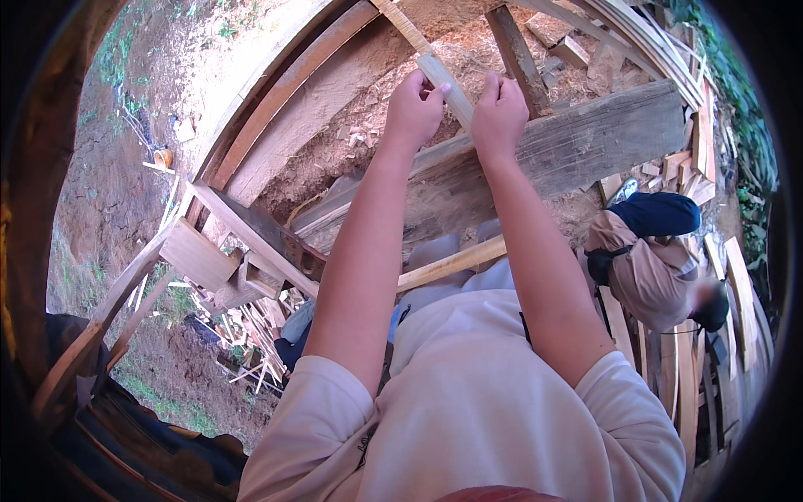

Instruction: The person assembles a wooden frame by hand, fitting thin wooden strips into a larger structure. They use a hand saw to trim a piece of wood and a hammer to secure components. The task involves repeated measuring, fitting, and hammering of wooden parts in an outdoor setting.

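A pale, narrow wooden strip [447, 86] is held out in front of me, slanting from the far upper left toward my right hand. My left hand [416, 109] is closed on its left side, the thumb lying over the wood. At the strip's near end my right hand [499, 115] is curled closed against it; my fingers hide how that end is gripped. Farther out, a yellowish length of wood [401, 23] runs on in line with the strip; whether they are one piece I cannot tell. Beneath my hands lies a thick, weathered grey beam [577, 144].
Another pale stick [456, 263] crosses below my forearms. A wooden frame [242, 226] stands at left, near a dark upright post [517, 58] beyond the beam. A person in a tan top [648, 272] bends over at right, among stacked boards [690, 368]. Sawdust and offcuts cover the ground ahead.
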Action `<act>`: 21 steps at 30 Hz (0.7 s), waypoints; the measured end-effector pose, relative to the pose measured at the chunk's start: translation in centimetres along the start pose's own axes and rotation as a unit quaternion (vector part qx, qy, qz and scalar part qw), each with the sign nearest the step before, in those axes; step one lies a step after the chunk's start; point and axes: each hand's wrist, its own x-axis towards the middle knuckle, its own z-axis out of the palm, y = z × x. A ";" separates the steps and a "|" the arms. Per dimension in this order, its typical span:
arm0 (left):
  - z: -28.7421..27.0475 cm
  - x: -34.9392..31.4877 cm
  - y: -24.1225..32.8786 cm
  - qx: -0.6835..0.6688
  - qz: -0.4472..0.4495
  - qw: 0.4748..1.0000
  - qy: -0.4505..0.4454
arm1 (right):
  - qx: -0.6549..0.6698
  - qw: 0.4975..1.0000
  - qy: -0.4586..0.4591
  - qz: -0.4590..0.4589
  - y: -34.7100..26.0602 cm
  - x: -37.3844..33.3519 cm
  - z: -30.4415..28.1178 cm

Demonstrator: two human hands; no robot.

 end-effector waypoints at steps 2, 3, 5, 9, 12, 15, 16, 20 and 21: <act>0.0 -0.3 0.5 0.038 -0.009 0.999 -0.005 | 0.041 0.999 0.005 -0.011 0.9 -0.5 -0.3; -0.2 -0.4 0.9 0.057 -0.009 0.998 -0.005 | 0.080 0.996 0.001 0.035 1.3 -0.2 -1.0; -0.8 -1.4 1.0 -0.010 -0.027 1.000 -0.001 | 0.178 0.971 -0.039 0.156 0.9 0.7 -4.3; -3.7 -5.9 -0.1 -0.235 -0.040 0.971 -0.032 | 0.167 0.981 -0.003 0.096 4.3 0.9 -14.9; -8.1 -11.0 -3.4 -0.354 -0.029 0.935 -0.008 | 0.145 0.986 0.022 0.073 8.5 -1.6 -23.3; -13.9 -17.1 -6.9 -0.432 -0.026 0.900 0.052 | 0.094 0.990 0.076 0.070 15.2 -5.7 -30.8; -16.2 -19.2 -8.6 -0.450 -0.029 0.889 0.080 | 0.100 0.984 0.091 0.116 15.4 -7.8 -31.8; -24.2 -24.9 -14.7 -0.475 -0.059 0.862 0.167 | -0.004 0.976 0.116 0.182 25.8 -17.4 -36.3; -25.5 -24.7 -16.8 -0.480 -0.060 0.861 0.160 | -0.080 0.970 0.141 0.180 29.6 -20.7 -37.3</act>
